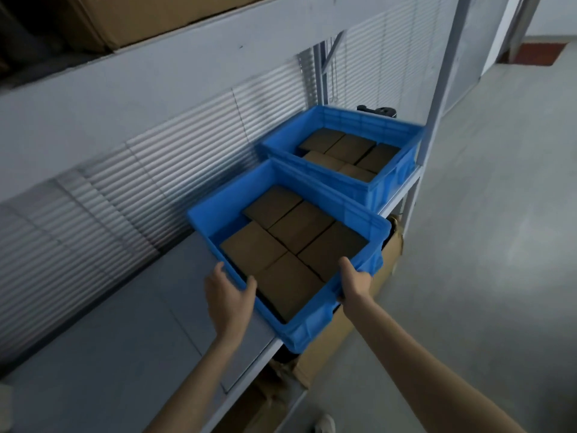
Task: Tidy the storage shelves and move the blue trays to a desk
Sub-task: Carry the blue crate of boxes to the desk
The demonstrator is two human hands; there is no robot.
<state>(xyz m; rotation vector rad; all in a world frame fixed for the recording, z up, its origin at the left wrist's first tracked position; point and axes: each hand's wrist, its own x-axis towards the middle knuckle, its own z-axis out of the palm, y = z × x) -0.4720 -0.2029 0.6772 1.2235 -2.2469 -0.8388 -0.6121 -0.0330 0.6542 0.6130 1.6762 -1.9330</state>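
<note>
Two blue plastic trays stand on a grey metal shelf [125, 339], each filled with several flat brown boxes. The near tray [315, 326] juts out over the shelf's front edge. My left hand [229, 295] grips its left rim, thumb inside. On the right rim near the front corner, my right hand [354, 281] is clamped with the fingers under the lip. The far tray [387, 185] sits behind it at the shelf's right end, touching the near one.
A grey shelf upright [437, 98] rises right of the far tray. Cardboard boxes [384, 270] sit on the level below, and another box [150, 17] on the shelf above. Slatted blinds [156, 170] back the shelf. Grey floor [499, 245] lies to the right.
</note>
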